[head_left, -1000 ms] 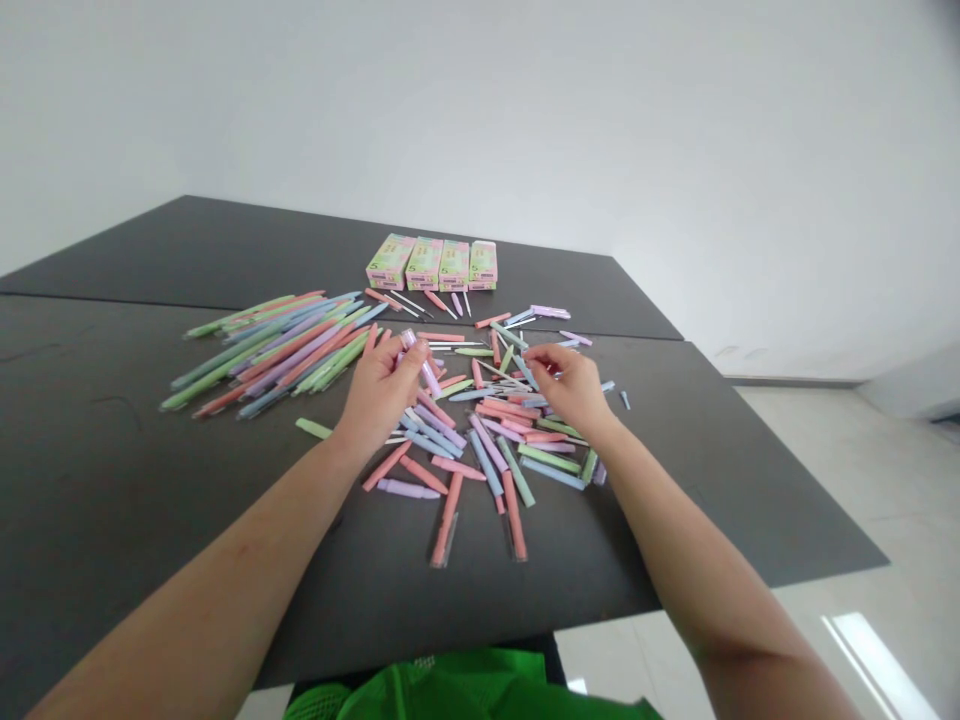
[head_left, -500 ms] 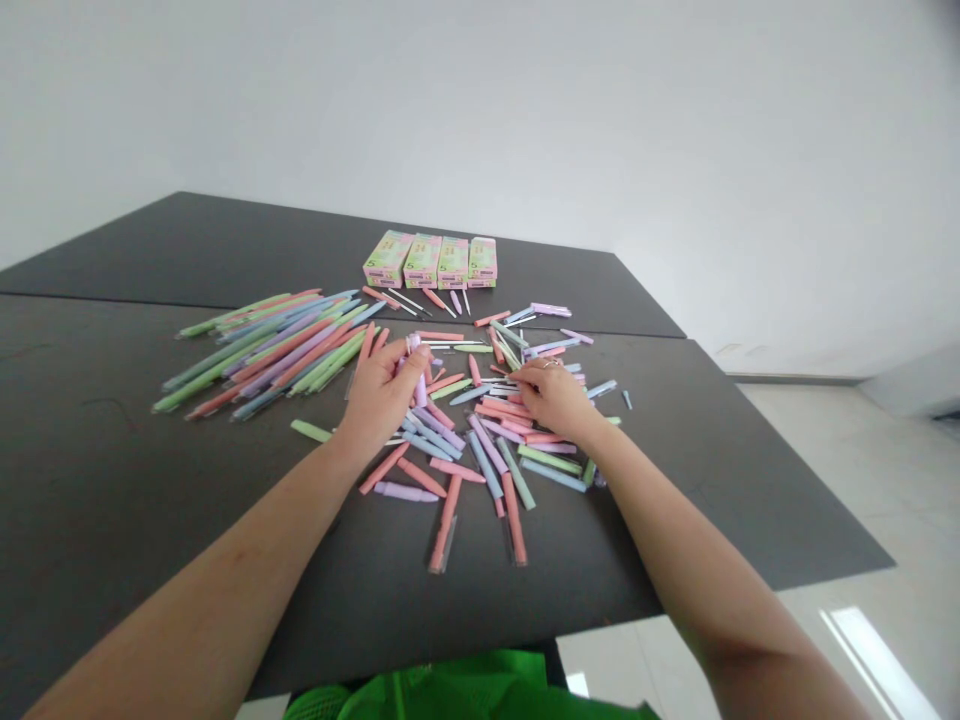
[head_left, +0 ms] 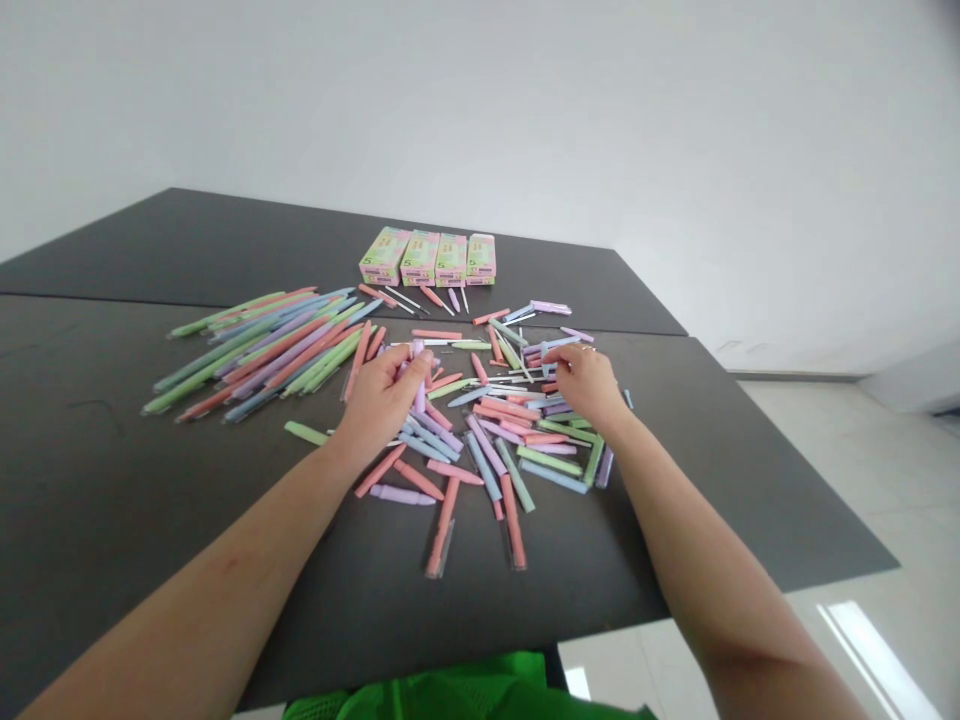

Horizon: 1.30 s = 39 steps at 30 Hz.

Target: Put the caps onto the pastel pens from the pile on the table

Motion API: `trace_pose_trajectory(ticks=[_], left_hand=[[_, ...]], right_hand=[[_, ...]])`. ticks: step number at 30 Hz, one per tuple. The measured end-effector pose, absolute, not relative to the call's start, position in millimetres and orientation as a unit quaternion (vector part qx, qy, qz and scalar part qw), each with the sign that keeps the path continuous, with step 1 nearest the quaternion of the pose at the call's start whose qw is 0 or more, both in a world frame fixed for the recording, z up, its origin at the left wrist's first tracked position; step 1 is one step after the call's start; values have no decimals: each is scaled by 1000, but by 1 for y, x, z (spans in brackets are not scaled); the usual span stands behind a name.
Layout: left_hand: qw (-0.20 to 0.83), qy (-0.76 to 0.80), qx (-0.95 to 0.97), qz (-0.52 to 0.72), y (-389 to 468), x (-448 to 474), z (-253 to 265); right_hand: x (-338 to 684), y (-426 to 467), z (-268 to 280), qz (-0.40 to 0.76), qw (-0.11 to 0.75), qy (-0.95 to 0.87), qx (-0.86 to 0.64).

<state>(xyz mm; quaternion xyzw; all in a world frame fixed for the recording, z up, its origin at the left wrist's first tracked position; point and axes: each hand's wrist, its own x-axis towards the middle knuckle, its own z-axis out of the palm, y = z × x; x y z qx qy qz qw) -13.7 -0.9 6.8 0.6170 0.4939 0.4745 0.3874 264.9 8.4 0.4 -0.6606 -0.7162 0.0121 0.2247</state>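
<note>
Purple pen part (head_left: 419,396) in left hand (head_left: 381,396), near-vertical in view

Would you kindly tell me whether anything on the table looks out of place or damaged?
The loose pen parts lie crisscrossed in a scatter, which looks untidy beside the roughly aligned long pens at left; no clear damage shows.

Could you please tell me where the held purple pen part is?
In the head view, the purple pen part is just left of centre, in the left hand, between the pile of pens and most of the loose pen parts.
</note>
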Motion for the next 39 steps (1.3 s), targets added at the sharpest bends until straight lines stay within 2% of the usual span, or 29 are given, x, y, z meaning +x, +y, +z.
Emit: trace_pose_trajectory(ticks=[8, 14, 21, 27, 32, 35, 39], left_hand=[[406, 489, 619, 461, -3, -11, 9], [470, 486, 606, 419, -7, -9, 11], [473, 495, 609, 400, -9, -9, 12], [456, 496, 625, 394, -9, -10, 6], [435, 494, 656, 368, -10, -9, 6], [426, 492, 670, 358, -10, -9, 3], [412, 496, 684, 341, -10, -9, 1]], right_hand=[[261, 7, -5, 37, 139, -736, -662], [258, 23, 4, 33, 180, -720, -670], [235, 29, 2, 0, 53, -798, -600], [232, 10, -1, 33, 92, -824, -558], [266, 19, 3, 31, 165, -747, -644], [288, 24, 2, 0, 159, -715, -681], [299, 24, -2, 13, 112, -745, -657]])
